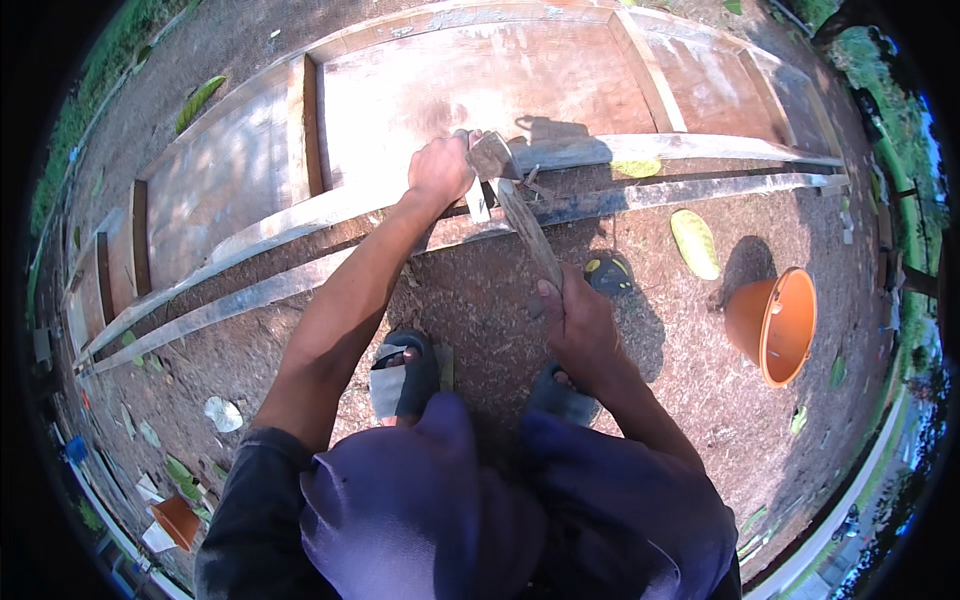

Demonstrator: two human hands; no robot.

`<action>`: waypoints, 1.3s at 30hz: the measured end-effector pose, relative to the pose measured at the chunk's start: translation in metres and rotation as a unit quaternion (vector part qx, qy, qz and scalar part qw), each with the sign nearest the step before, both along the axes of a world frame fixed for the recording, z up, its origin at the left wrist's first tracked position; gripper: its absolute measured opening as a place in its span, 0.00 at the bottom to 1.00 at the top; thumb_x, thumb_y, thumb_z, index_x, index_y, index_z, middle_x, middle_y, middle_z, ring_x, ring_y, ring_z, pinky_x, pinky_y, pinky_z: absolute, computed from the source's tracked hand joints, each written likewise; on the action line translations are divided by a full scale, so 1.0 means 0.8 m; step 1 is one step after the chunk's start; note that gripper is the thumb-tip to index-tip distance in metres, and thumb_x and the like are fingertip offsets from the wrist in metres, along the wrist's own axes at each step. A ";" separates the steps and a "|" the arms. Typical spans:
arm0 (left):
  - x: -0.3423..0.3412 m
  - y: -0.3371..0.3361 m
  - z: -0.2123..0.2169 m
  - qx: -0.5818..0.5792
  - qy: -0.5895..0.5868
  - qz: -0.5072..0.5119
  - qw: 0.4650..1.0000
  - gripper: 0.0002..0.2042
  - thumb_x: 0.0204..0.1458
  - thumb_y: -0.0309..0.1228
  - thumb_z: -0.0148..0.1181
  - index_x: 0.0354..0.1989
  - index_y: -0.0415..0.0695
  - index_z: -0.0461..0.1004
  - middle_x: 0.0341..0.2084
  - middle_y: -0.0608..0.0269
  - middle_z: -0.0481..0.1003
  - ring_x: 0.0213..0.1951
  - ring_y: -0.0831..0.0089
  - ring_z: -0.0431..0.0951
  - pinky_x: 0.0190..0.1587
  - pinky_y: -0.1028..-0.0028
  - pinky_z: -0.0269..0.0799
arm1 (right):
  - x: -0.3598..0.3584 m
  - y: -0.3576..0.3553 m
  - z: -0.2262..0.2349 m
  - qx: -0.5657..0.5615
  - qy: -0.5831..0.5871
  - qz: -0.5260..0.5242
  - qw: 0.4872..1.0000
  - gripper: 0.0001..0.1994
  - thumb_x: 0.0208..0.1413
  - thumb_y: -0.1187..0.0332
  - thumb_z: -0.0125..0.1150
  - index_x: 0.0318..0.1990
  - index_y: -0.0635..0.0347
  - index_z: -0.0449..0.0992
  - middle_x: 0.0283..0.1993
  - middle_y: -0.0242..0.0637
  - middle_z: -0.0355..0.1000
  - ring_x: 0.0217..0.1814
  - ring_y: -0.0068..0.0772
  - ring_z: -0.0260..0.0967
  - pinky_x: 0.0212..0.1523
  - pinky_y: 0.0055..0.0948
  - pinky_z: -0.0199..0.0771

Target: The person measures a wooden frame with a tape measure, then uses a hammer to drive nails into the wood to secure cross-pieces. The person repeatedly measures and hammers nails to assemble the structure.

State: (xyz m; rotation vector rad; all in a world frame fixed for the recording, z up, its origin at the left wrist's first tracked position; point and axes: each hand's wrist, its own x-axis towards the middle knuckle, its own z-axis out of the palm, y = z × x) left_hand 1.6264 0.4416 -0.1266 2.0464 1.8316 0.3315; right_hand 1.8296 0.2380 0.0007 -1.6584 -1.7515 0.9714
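Note:
My right hand (582,328) is wrapped round the wooden handle of a hammer (530,230), which slants up and left. The hammer's blocky head (494,158) is beside my left hand (440,172), over the near rail of a large wooden panel frame (565,152). Closed fingers on my left hand hide whatever they grip at the rail. A short pale piece of wood (478,202) shows just below the hammer head, between that rail and a second long board (640,195) lying nearer me.
An orange bucket (750,318) lies tipped on the dirt ground at right. Yellowish leaves (695,243) and a dark object with yellow marks (608,273) are near the board. My sandalled feet (405,375) are close below it. Wooden crosspieces (302,125) divide the panel.

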 end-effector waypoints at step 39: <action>0.043 -0.248 0.041 -0.268 -0.438 0.033 0.857 0.16 0.69 0.36 0.55 0.52 0.33 0.77 0.43 0.56 0.79 0.46 0.69 0.79 0.49 0.70 0.74 | 0.095 -0.019 -0.102 -0.079 -0.058 -0.038 0.994 0.48 0.46 0.52 0.76 0.73 0.56 0.57 0.64 0.59 0.65 0.62 0.59 0.72 0.59 0.50 0.75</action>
